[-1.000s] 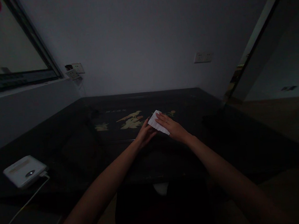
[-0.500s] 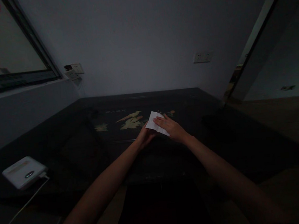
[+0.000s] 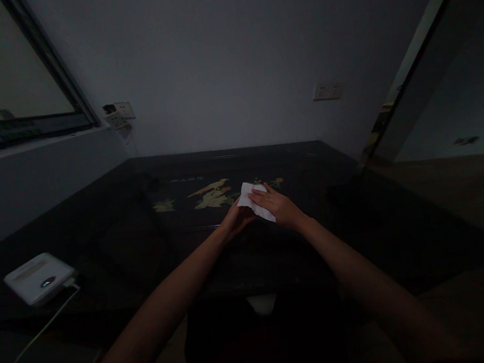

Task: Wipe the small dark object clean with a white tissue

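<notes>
A folded white cloth or paper [image 3: 252,199] lies on the dark table [image 3: 315,226], next to a gold painted motif [image 3: 213,194]. My right hand [image 3: 279,206] rests flat on top of the white piece, fingers stretched out over it and pressing it down. My left hand [image 3: 236,219] sits at the piece's near left edge, fingers curled under or against it; the room is dim and the grip is hard to read.
A white box-shaped device [image 3: 37,277] with a white cable [image 3: 38,335] sits at the table's left. Wall sockets [image 3: 118,114] hang at the back left corner and another socket plate [image 3: 328,90] at the back right. A dark window frame [image 3: 44,80] is on the left.
The white piece has shifted slightly under my right hand and looks more bunched at its far edge. Both hands stay in nearly the same spot.
</notes>
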A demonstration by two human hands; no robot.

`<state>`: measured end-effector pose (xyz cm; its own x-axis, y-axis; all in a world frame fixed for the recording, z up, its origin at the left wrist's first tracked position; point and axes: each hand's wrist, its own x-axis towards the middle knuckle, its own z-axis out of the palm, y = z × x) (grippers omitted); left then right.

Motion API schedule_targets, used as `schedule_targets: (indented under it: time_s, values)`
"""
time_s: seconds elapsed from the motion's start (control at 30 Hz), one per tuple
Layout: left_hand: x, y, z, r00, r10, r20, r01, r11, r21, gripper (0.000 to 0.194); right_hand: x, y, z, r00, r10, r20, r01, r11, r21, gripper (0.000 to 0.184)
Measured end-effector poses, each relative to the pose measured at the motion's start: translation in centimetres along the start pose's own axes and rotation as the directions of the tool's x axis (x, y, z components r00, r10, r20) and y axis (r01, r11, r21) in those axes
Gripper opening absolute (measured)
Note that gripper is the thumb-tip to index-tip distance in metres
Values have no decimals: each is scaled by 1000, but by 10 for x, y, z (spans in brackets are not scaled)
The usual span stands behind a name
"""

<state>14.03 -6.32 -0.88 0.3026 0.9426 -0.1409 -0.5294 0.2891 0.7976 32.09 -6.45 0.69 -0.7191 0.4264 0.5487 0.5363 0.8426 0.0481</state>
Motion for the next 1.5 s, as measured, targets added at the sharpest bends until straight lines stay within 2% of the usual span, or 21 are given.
schedule_targets:
  time_s: [0.13,0.33,0.5,0.63,0.77,0.9,0.97,1.1,1.27,1.4,1.5]
  values:
    - [-3,1,-2,998,37,57,-38,999,14,36,1,-3,0,1000,-7,-4,7,1000,0,50]
    - [-4,4,0,998,48,26,-50,996,70,33,0,-3,3,1000,29,7,-29,999,-18,47]
    - [4,1,-3,997,75,-20,-72,991,116,42,-3,2,8,995,86,57,-82,995,-58,41]
    - [6,-1,-4,994,110,17,-111,988,106,50,-5,6,11,988,128,86,-123,990,-64,42]
    - [1,2,1,989,137,58,-141,987,73,46,-8,5,8,978,208,13,-208,976,65,46]
    - [-2,4,2,989,122,86,-126,991,43,42,-11,3,2,937,334,-105,-316,936,157,48]
    - [-1,2,-1,990,105,94,-107,994,15,40,-10,1,0,942,315,-118,-297,943,147,49]
    - [2,-1,-5,993,71,90,-72,997,1,39,-6,-2,3,977,191,-97,-183,980,80,45]
    - [7,-2,-2,995,99,32,-98,995,-32,36,0,-7,14,992,121,-18,-122,992,-31,46]
    - [10,-1,0,995,93,24,-91,993,-69,36,2,-12,15,989,130,64,-122,984,-128,47]
    - [11,-2,-1,994,97,43,-96,995,-23,41,3,-18,14,983,170,70,-152,967,-205,41]
